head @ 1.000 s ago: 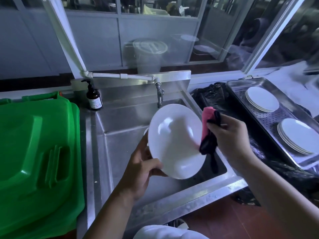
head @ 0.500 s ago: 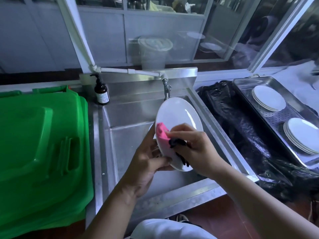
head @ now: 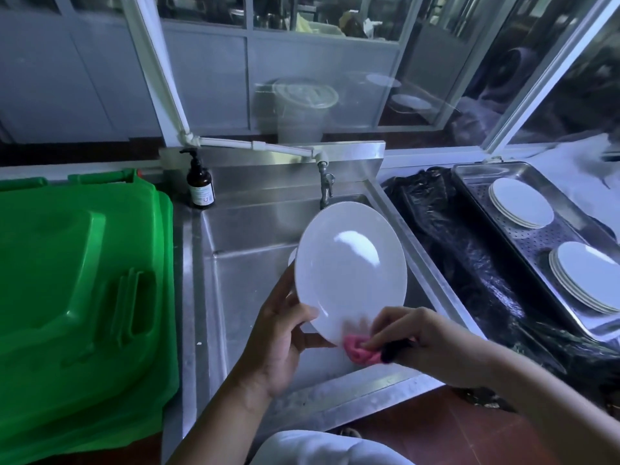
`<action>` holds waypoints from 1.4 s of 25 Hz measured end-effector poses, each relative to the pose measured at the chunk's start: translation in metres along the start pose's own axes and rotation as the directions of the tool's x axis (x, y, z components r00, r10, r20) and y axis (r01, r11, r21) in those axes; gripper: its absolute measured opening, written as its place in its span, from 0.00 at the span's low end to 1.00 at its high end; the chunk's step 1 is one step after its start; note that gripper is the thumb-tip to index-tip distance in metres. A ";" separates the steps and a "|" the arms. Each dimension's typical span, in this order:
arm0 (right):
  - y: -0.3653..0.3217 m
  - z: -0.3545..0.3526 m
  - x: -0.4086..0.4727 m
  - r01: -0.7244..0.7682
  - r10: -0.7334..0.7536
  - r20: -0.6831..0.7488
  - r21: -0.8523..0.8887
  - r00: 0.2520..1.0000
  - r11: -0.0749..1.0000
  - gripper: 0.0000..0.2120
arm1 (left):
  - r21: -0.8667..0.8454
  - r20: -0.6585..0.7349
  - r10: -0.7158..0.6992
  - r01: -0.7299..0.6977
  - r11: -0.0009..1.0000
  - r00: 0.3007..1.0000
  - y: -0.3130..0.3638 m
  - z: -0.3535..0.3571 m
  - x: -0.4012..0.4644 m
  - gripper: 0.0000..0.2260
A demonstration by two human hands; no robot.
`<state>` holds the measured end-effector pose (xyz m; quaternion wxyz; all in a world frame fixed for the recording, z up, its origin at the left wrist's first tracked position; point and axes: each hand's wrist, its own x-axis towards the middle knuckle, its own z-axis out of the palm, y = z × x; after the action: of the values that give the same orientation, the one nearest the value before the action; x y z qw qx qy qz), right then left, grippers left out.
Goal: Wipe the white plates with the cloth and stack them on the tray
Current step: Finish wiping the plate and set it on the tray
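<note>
Over the steel sink (head: 241,263) my left hand (head: 278,337) grips a white plate (head: 349,270) by its lower left rim, tilted up so its face looks at me. My right hand (head: 422,340) pinches a pink and black cloth (head: 360,349) against the plate's bottom edge. On the right, a perforated steel tray (head: 533,243) holds two stacks of white plates, a far stack (head: 521,203) and a near stack (head: 587,276). The edge of another white plate (head: 292,258) peeks out behind the held one.
A large green plastic bin lid (head: 77,297) fills the left side. A brown soap pump bottle (head: 200,186) stands at the sink's back left corner, a tap (head: 325,184) behind the plate. Black plastic sheeting (head: 463,256) lies between sink and tray.
My right hand swept the cloth from the plate's right rim across its face and down to the bottom edge. The plate stayed in my left hand, now facing me more squarely.
</note>
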<state>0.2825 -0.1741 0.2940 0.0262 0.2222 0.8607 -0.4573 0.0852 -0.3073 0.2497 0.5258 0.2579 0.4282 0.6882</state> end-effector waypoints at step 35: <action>-0.046 0.068 0.006 0.100 0.143 -0.398 0.530 0.906 0.842 0.12 | -0.031 -0.091 0.082 -0.085 0.996 0.992 0.009 -0.016 0.004 0.34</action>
<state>0.2480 -0.2488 0.2890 -0.2187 0.3240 0.6796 -0.6208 0.0667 -0.3093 0.2487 0.4811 0.2351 0.4282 0.7279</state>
